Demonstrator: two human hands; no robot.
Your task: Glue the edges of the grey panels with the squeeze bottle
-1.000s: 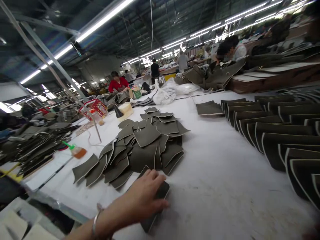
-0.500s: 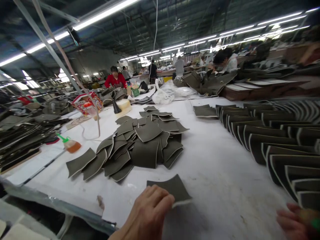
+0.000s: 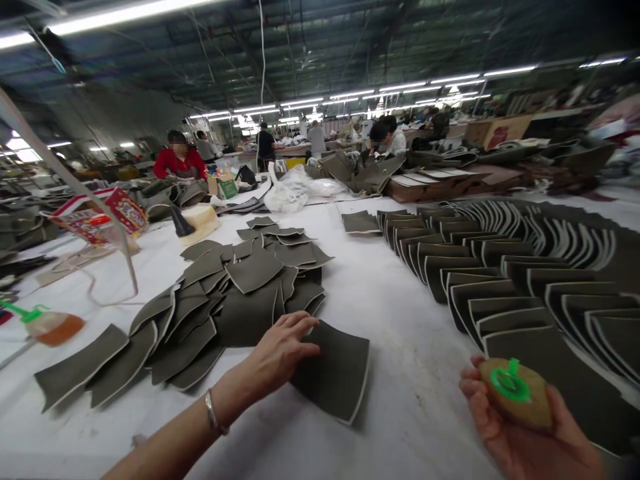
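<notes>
My left hand (image 3: pixel 280 350) lies with fingers spread on a dark olive leather piece (image 3: pixel 337 373) with a pale edge, flat on the white table (image 3: pixel 390 313). That piece sits just right of a loose pile of like pieces (image 3: pixel 235 293). My right hand (image 3: pixel 520 427) at the lower right grips a small brownish squeeze bottle with a green cap (image 3: pixel 515 393), held above the table.
Rows of overlapped olive pieces (image 3: pixel 525 280) fan across the right side. Another glue bottle (image 3: pixel 47 327) lies at the left edge, near a red patterned box (image 3: pixel 107 213). Clear plastic bags (image 3: pixel 295 190) and stacked material sit at the back. Other people work at far tables.
My left hand has slid one piece off the pile toward me and now rests flat on it. My right hand has come into view holding the bottle. The view has shifted right.
</notes>
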